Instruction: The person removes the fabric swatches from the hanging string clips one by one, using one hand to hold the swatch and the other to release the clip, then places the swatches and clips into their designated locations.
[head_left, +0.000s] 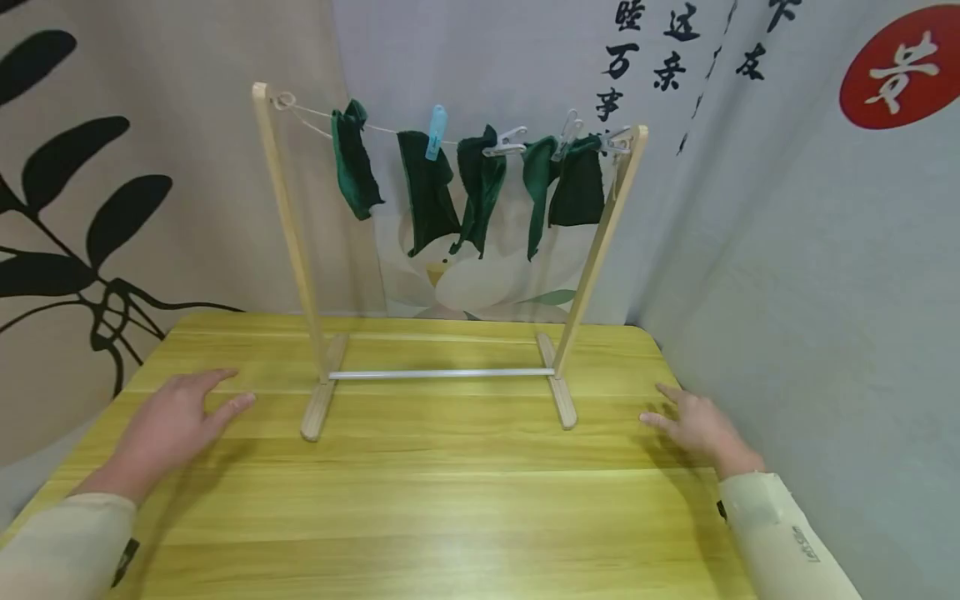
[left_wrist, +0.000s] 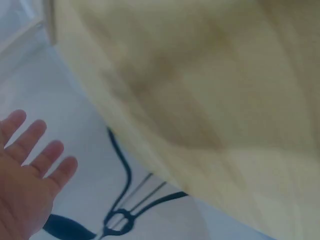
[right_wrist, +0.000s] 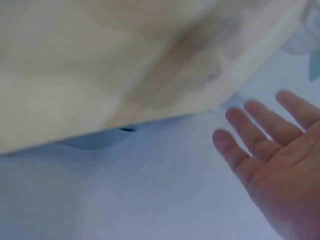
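Note:
My left hand [head_left: 168, 425] hovers over the table's left side, fingers spread and holding nothing. On the far right, my right hand [head_left: 697, 425] is likewise held over the table, its fingers extended and empty. Between them stands a small wooden drying rack [head_left: 294, 242] with a white string [head_left: 384, 129] tied across its top. Several dark green cloth pieces [head_left: 431, 196] hang from the string. A blue clothespin [head_left: 437, 133] grips one cloth, and white clothespins [head_left: 506, 143] sit toward the right. The leftmost green cloth [head_left: 354, 162] is draped with no clothespin visible on it.
The wooden table [head_left: 420, 500] has a yellowish grain and reaches back to fabric curtains. A black leaf print [head_left: 75, 217] shows on the left curtain [head_left: 225, 200]. A metallic bar [head_left: 442, 374] joins the rack's two feet [head_left: 318, 412].

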